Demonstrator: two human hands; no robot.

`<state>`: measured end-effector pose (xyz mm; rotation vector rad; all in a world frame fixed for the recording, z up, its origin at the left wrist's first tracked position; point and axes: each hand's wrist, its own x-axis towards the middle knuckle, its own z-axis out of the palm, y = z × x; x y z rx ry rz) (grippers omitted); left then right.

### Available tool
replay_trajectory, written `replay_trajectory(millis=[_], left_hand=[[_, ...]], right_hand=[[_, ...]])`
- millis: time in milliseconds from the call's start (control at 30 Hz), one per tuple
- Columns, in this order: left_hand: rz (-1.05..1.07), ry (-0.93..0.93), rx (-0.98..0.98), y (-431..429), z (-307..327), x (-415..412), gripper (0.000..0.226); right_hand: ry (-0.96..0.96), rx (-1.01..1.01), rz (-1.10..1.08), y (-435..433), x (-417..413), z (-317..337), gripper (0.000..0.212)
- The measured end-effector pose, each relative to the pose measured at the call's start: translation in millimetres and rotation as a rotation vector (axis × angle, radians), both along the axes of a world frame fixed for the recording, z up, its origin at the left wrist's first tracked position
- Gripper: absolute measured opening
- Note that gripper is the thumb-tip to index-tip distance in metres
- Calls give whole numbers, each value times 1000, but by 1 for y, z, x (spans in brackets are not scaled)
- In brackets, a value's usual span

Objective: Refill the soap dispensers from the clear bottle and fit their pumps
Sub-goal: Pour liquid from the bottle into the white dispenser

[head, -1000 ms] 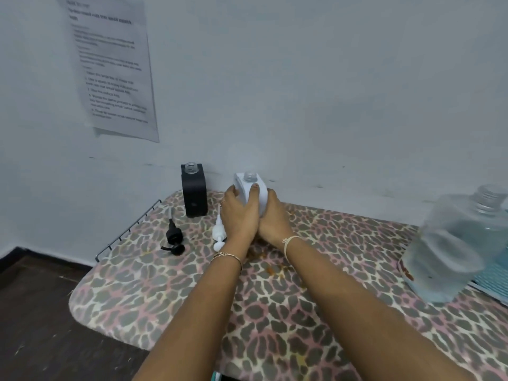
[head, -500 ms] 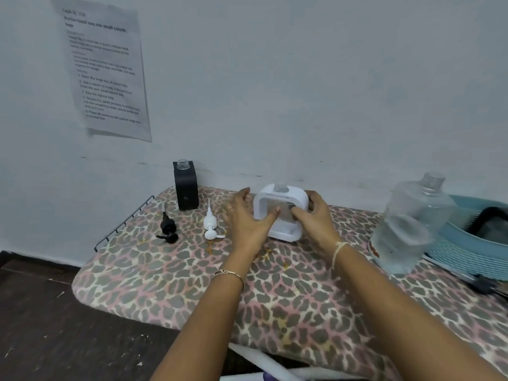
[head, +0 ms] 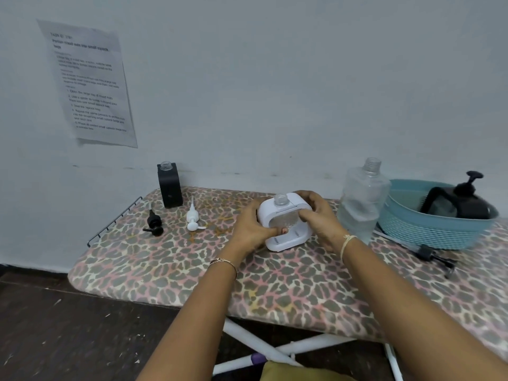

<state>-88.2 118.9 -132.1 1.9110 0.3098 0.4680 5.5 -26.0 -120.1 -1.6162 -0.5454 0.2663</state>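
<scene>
Both hands are gripping the white dispenser (head: pixel 286 240) near the middle of the desk (head: pixel 275 276), which is wearing a leopard-print cover.

- Left hand (head: pixel 247 232): fingers are curling round the dispenser's left side, thumb lying across the lower front.
- Right hand (head: pixel 319 218): fingers are wrapping over the top right corner, thumb pressing on the clear front window.
- The dispenser's neck is standing open with no pump fitted. The body is leaning slightly; I cannot tell whether its base is resting on the desk.

The clear bottle (head: pixel 360 199) is standing uncapped just right of the right hand, partly filled with clear liquid.

The white pump (head: pixel 192 215) and black pump (head: pixel 154 224) are lying side by side on the desk to the left, well apart from the hands. The black dispenser (head: pixel 170 185) is standing behind them against the wall, neck open.

On the far right a blue basket (head: pixel 428 232) is holding a black container with a pump (head: pixel 461 202). A printed sheet (head: pixel 90 83) is hanging on the wall at upper left.
</scene>
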Motion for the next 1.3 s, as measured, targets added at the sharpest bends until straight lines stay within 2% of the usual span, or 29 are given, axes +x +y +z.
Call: replay_trajectory(millis=[133,233,300,400,467,567,667,733,800,933,1100,1300], left_hand=[[93,-7,60,-17,-1,6,64],[158,-20,93,-30,-1,6,53],[216,-32,111,-36,-4,7,50],[318,-39,157,-47,-6,9,53],[344,-30,206,-54,-7,14,54],[387,-4,223,-64,-5,20,51],[414,5,222,-73,-7,25,50],[442,0,226,-77,-7,29,51],[467,11,233,-79,-7,32,54],[456,-35,285,-78,-11,36,70],[445,-70,318,-77,-14,34,70],[438,-60,310,-76,-16,36,73]], right_hand=[[-31,-15,-30,-11,2,-1,54],[-83,-46,-42,-19,1,-7,65],[-141,-12,-128,-24,-4,-10,60],[-349,71,-396,-34,-20,-11,35],[-546,50,-566,-44,-27,-10,25],[-743,-53,-737,-59,-26,-14,36],[-644,-139,-870,-70,-9,-22,68],[-517,-168,-850,-75,3,-27,92],[-432,-174,-761,-78,14,-30,105],[-293,-148,-661,-79,27,-29,93],[-256,-111,-622,-75,35,-27,74],[-300,-95,-564,-69,36,-18,68]])
